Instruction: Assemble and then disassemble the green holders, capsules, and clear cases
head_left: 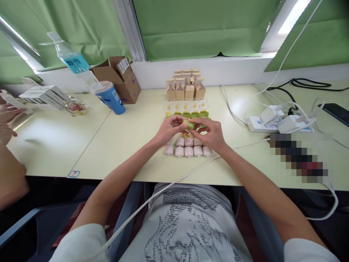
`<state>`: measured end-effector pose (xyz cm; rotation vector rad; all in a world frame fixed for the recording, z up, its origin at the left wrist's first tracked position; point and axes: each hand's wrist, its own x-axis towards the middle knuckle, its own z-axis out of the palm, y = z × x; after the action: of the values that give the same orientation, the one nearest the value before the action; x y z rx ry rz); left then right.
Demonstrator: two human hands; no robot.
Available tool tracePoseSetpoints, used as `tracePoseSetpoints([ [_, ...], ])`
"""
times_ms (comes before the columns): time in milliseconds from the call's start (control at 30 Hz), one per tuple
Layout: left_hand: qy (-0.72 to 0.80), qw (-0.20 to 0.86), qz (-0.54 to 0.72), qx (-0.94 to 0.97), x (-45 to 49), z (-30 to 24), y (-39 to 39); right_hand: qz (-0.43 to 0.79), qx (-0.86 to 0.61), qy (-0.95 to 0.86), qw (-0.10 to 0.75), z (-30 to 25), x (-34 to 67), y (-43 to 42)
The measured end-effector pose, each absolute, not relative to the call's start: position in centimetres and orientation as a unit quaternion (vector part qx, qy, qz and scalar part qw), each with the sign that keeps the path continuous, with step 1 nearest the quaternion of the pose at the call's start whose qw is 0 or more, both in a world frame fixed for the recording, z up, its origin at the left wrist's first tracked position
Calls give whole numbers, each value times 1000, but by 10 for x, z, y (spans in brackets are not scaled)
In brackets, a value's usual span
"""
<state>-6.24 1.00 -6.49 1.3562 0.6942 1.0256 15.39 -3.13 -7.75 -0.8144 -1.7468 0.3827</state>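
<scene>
Both my hands meet over the middle of the cream table (131, 145). My left hand (169, 130) and my right hand (209, 134) pinch a small green case (190, 124) between their fingertips. Just under them lie two rows of small pink cases (188, 147) and a few tiny yellow pieces (186, 135). Beyond the hands sit a row of green cases (195, 114), clear bags with yellow parts (185, 106) and a cluster of small tan boxes (185, 85).
A blue cup (110, 96), a tilted water bottle (73, 63) and a brown carton (120, 78) stand at the back left, with white boxes (43, 96). A power strip with chargers (272, 122), cables and a phone (336, 112) lie right. Another person's hand (8, 114) is at the far left.
</scene>
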Motion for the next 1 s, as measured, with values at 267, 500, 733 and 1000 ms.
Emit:
tracePoseSetpoints([
  [267, 304, 581, 439, 614, -64, -61, 10, 179, -341, -743, 547, -77, 154, -30],
  [500, 312, 567, 437, 624, -66, -65, 14, 235, -363, -738, 518, -74, 156, -30],
  [733, 315, 562, 433, 631, -67, -65, 15, 250, -365, -724, 530, -74, 155, -30],
  [1000, 328, 541, 431, 643, -66, -65, 16, 254, -366, -725, 526, -73, 153, -34],
])
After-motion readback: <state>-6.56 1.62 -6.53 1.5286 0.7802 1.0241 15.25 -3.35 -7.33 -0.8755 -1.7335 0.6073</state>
